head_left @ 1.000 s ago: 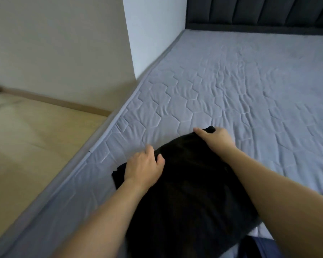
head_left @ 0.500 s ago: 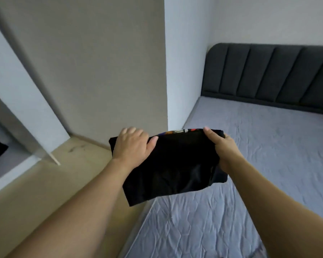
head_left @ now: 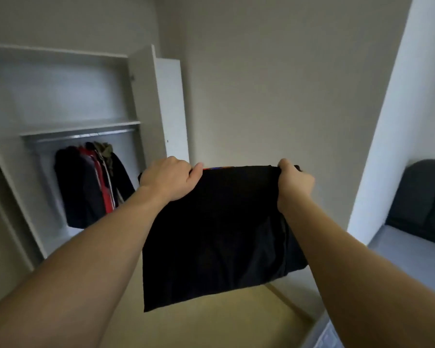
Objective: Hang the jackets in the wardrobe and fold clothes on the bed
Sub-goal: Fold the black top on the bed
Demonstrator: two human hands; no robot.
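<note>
Several dark and red jackets (head_left: 93, 184) already hang from the metal rail of the open white wardrobe (head_left: 68, 126), so the hanging part looks largely done. What is in hand now is a folded black garment of soft cloth (head_left: 211, 234), held up in the air over the pale wooden floor (head_left: 211, 322), between the wardrobe and the grey quilted bed (head_left: 397, 247). I judge it folded and on its way to be put away; whether more clothes wait on the bed cannot be told, since little of the bed shows

Left hand (head_left: 170, 179) and right hand (head_left: 295, 184) each pinch a top corner, fingers curled over the upper edge with the thumb against the near face. Cloth hangs as a limp, matt rectangle, several layers thick, lower edge slanting down to the left. A strip of bright print peeks out along the top fold
</note>
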